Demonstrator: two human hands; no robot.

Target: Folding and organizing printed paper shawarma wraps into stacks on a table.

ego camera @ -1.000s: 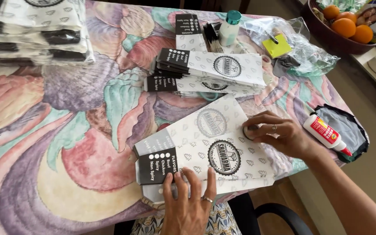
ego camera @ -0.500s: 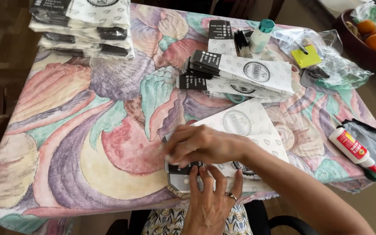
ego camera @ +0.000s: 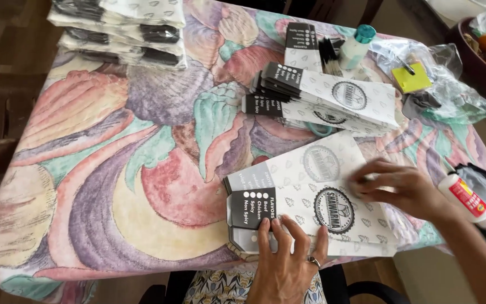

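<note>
Flat printed paper sleeve (ego camera: pixel 310 197) lower centre of bench (ego camera: pixel 113 186). Left hand (ego camera: pixel 285 264) open, fingers pinning bottom edge; right hand (ego camera: pixel 397 188) open, pressing it flat. Could smear or crease if pressed unevenly, glue bottle (ego camera: pixel 471 204) right there lol.

bare cloth (ego camera: pixel 113 186) leftward; glue bottle (ego camera: pixel 471 204) crowding right

Table under swirly pastel cloth (ego camera: pixel 113 186), dark wooden floor (ego camera: pixel 1 73), soft daylight

white-black paper bag (ego camera: pixel 310 191); pastel swirl-patterned tablecloth (ego camera: pixel 113 169).
</note>
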